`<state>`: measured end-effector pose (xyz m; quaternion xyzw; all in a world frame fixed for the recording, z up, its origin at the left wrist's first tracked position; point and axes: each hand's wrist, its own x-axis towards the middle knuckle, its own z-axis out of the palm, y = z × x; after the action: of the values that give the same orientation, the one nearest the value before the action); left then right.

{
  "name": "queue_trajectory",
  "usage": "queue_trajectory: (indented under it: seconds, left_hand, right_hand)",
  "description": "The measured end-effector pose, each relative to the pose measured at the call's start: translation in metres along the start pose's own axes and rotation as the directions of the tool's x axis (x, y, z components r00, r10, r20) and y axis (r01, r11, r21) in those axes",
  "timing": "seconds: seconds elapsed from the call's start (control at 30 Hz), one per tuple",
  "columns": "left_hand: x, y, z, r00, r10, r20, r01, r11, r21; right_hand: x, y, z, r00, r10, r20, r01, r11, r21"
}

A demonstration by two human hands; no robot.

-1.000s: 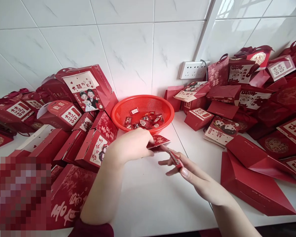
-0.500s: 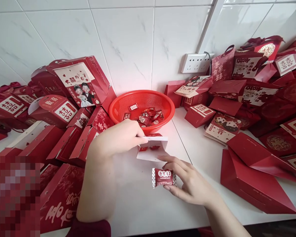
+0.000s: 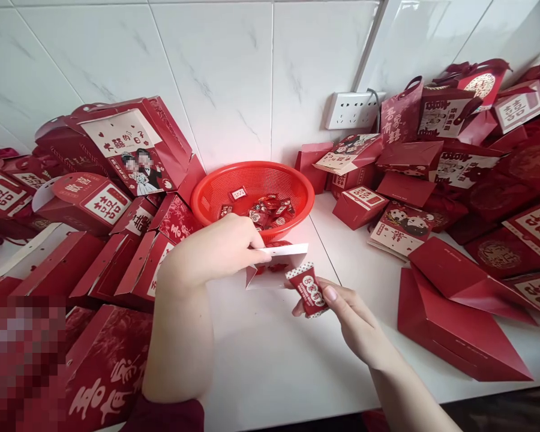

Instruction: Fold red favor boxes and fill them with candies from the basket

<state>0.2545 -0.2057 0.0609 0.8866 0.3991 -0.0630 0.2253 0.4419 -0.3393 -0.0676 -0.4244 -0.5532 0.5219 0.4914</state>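
Note:
My left hand [image 3: 238, 243] pinches the upper edge of a small paper gift box [image 3: 288, 249], whose mouth faces me. Red wrapped candies show inside it, partly hidden. Between the thumb and fingers of my right hand [image 3: 344, 309] is a red wrapped candy [image 3: 306, 289] with white dotted ends, tilted, just in front of the box's mouth at its right side. Behind my left hand stands a red plastic basket [image 3: 252, 171] with several more wrapped candies [image 3: 270, 210] in it.
Red gift boxes [image 3: 103, 198] crowd the left of the white table [image 3: 261, 372]. More boxes and bags [image 3: 459, 162] are piled on the right, with a large folded red box [image 3: 459, 318] nearest. A power strip [image 3: 351, 110] is mounted on the tiled wall [image 3: 225, 78].
My right hand has moved up toward the box with the candy and turned it from level to tilted. My left hand keeps its pinch on the box. The camera view has shifted slightly.

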Motion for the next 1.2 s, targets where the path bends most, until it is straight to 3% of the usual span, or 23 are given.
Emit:
queue_trajectory:
  seconds: [0.1, 0.2, 0.3, 0.37, 0.5, 0.67, 0.87, 1.07, 1.2]
  left_hand:
    - [-0.001, 0.004, 0.001, 0.999, 0.032, 0.023, -0.032, 0.999, 0.003]
    - [0.0, 0.007, 0.002, 0.999, 0.048, 0.011, -0.048, 0.999, -0.015]
    - [0.001, 0.006, 0.002, 0.998, 0.051, -0.028, -0.051, 0.999, -0.012]
    - [0.002, 0.004, 0.002, 0.999, 0.035, -0.038, -0.035, 0.999, -0.005]
    - [0.006, -0.001, 0.005, 0.999, -0.02, -0.05, 0.021, 1.0, 0.015]
    - [0.023, -0.01, 0.01, 0.991, -0.099, -0.089, 0.097, 0.995, -0.024]
    - [0.032, -0.02, 0.006, 0.998, -0.031, -0.053, 0.026, 0.995, -0.094]
    - [0.036, -0.031, 0.004, 0.997, -0.052, -0.05, 0.051, 0.998, -0.023]
    - [0.038, -0.029, 0.005, 0.997, -0.056, -0.054, 0.054, 0.998, -0.03]
  right_hand:
    - [0.001, -0.008, 0.0, 1.0, 0.013, -0.007, -0.014, 0.993, -0.121]
    - [0.006, -0.021, 0.0, 0.995, 0.0, -0.102, -0.031, 0.953, -0.303]
    - [0.02, -0.039, 0.0, 0.957, -0.094, -0.274, -0.079, 0.825, -0.559]
    - [0.032, -0.053, 0.0, 0.941, -0.14, -0.309, -0.115, 0.726, -0.678]
    - [0.05, -0.088, -0.002, 0.959, -0.179, -0.22, -0.058, 0.636, -0.77]
    - [0.061, -0.119, -0.014, 0.947, -0.321, 0.008, 0.179, 0.507, -0.843]
    - [0.083, -0.113, -0.023, 0.9, -0.435, 0.038, 0.24, 0.421, -0.875]
    - [0.087, -0.107, -0.028, 0.876, -0.435, 0.207, 0.383, 0.369, -0.847]
    - [0.084, -0.111, -0.031, 0.786, -0.573, 0.23, 0.478, 0.329, -0.814]
